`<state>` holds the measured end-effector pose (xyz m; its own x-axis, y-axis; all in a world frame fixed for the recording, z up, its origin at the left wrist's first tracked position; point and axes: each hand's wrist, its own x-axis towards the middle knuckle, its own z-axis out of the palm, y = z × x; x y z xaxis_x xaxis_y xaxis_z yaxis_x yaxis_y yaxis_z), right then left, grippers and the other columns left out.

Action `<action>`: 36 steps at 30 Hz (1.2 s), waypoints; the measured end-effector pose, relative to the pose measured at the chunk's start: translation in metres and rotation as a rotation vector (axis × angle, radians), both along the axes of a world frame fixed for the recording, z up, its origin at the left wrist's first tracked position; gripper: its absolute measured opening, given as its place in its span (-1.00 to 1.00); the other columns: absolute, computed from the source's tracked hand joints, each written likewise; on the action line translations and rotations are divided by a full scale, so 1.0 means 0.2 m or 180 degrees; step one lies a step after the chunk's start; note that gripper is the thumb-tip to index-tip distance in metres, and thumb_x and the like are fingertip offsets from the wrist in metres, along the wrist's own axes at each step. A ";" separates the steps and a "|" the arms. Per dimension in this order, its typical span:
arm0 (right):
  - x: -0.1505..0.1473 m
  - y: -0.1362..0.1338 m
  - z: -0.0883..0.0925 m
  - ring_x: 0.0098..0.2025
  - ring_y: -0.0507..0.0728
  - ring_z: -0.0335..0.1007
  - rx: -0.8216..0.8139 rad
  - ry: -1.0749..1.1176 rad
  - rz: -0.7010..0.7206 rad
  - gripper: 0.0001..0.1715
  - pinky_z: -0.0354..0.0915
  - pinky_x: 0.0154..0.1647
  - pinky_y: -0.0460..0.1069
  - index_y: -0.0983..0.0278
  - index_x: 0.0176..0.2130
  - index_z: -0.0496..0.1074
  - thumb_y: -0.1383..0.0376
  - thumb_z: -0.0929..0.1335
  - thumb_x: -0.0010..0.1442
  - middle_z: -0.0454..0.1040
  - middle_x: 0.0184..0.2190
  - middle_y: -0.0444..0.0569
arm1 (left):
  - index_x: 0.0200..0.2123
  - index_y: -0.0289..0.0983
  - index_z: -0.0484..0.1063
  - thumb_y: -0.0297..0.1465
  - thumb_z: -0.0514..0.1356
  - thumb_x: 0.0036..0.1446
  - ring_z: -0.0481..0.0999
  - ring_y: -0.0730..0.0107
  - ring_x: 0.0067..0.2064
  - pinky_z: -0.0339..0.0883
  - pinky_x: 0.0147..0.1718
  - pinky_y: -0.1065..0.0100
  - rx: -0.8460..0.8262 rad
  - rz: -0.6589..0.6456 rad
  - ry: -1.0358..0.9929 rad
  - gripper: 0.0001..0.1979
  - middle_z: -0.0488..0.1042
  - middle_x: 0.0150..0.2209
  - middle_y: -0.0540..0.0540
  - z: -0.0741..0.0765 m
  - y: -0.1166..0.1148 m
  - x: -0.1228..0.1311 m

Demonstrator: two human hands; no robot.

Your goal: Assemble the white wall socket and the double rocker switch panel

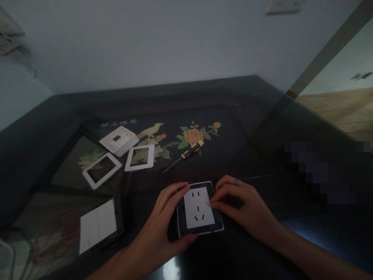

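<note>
A wall socket [199,210] with a white face and dark border sits in a white box on the table in front of me. My left hand [163,225] grips it from the left, fingers on its upper edge and thumb on its lower edge. At the socket's right border, my right hand [239,202] is closed in a pinch. Something small and pale may be at its fingertips, too small to name. Beyond the hands lies a yellow and black screwdriver [192,150], its thin shaft pointing toward the lower left.
Two white frames [127,163] [101,186] and a white back box [130,145] lie on the left of the dark glossy table [247,136]. A white-faced switch panel [97,225] rests nearer on the left. A wall [160,46] with mounted sockets [285,6] rises behind.
</note>
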<state>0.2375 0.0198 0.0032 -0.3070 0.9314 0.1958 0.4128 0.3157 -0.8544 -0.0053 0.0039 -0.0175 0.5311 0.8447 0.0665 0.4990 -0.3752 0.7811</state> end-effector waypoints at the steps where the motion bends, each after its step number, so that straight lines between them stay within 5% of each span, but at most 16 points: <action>1: 0.00 0.00 0.00 -0.37 0.02 0.42 -0.0050 0.0034 -0.0009 -0.89 0.34 -0.38 -0.09 0.24 -0.38 0.48 0.43 0.46 0.09 0.44 -0.40 -0.14 | 0.30 0.07 -0.05 -0.47 0.28 0.04 0.12 -0.05 0.31 0.12 0.24 -0.16 -0.0002 0.0006 0.0003 -0.15 0.06 0.31 -0.13 0.00 0.00 0.00; 26: 0.01 0.03 -0.01 -0.29 0.08 0.43 -0.0715 0.0290 -0.0084 -0.94 0.40 -0.31 -0.01 0.24 -0.30 0.43 0.28 0.36 0.20 0.45 -0.36 -0.10 | 0.29 -0.03 0.00 -0.46 0.29 0.03 0.13 -0.08 0.31 0.10 0.24 -0.19 0.0073 -0.0025 0.0012 -0.19 0.09 0.30 -0.19 0.01 0.01 0.00; 32: 0.06 0.14 -0.04 -0.25 0.11 0.48 0.0023 -0.0298 -0.0461 -0.84 0.44 -0.30 0.01 0.27 -0.18 0.43 0.26 0.31 0.26 0.50 -0.26 -0.01 | 0.29 -0.04 -0.03 -0.46 0.28 0.06 0.11 -0.07 0.31 0.05 0.25 -0.22 0.0035 -0.0069 -0.0008 -0.20 0.06 0.29 -0.21 0.03 0.01 0.01; 36: 0.06 0.32 -0.07 -0.04 0.21 0.41 0.0425 -0.0625 -0.0428 -0.68 0.42 -0.13 0.14 0.23 -0.02 0.42 0.33 0.35 0.20 0.46 -0.05 0.07 | 0.28 -0.08 0.01 -0.48 0.29 0.03 0.11 -0.10 0.31 0.02 0.25 -0.26 -0.0002 -0.0033 0.0001 -0.21 0.09 0.28 -0.23 0.05 0.01 0.02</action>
